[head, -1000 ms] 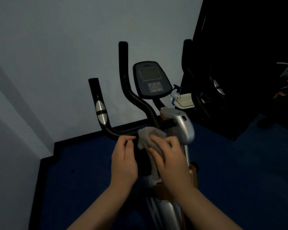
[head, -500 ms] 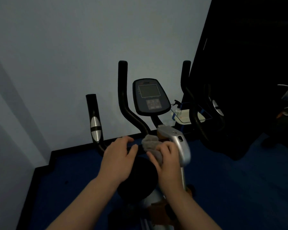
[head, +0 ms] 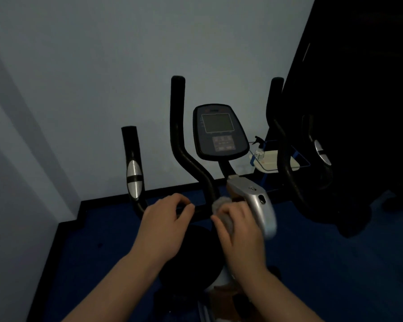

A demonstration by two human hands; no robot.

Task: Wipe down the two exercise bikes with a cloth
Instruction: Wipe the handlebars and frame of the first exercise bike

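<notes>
An exercise bike stands before me with black handlebars [head: 179, 140], a dark console [head: 219, 133] and a silver stem cover [head: 254, 198]. My right hand [head: 240, 231] grips a grey cloth [head: 221, 205] bunched against the handlebar crossbar beside the silver cover. My left hand [head: 165, 224] rests with curled fingers on the crossbar, left of the cloth. The left grip [head: 133, 168] has a silver pulse sensor. A second bike is not plainly in view.
A pale wall rises close behind the bike. Blue floor [head: 335, 252] with a black skirting edge surrounds it. A dark tall mass [head: 358, 112] fills the right side. A small clear shelf with a white item [head: 270, 161] sits behind the right handlebar.
The view has tilted up, so the bike sits lower in frame. My right hand has slid the cloth along the crossbar toward the silver cover, and my left hand has settled on the bar.
</notes>
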